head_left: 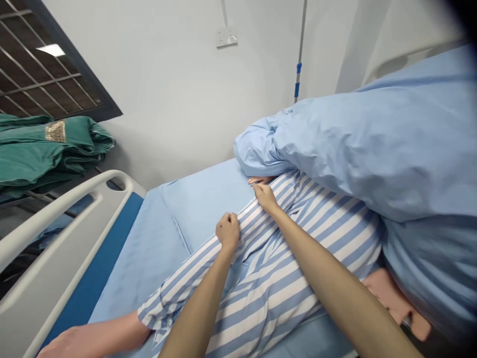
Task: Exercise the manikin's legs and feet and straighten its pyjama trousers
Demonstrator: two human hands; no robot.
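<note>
A manikin-like figure in blue-and-white striped trousers (268, 293) lies on the bed, its pink leg (108, 333) bare below the cuff. My left hand (228, 229) is closed in a fist at the far edge of the trouser leg, seemingly gripping its cloth. Farther up, near the waist, my right hand (265, 197) is also closed on the far edge of the trousers. Just beyond its fingertips, the figure's far hand (260, 180) pokes out from under a light blue quilt (335, 144). The cloth inside both my fists is hidden.
A pale bed end board (74, 238) with a blue panel stands at left. Folded green cloth (48, 149) lies beyond it under a barred window (37, 64). The figure's near hand (398, 301) sticks out at lower right. A pole (301, 44) and socket plate (226, 37) are by the wall.
</note>
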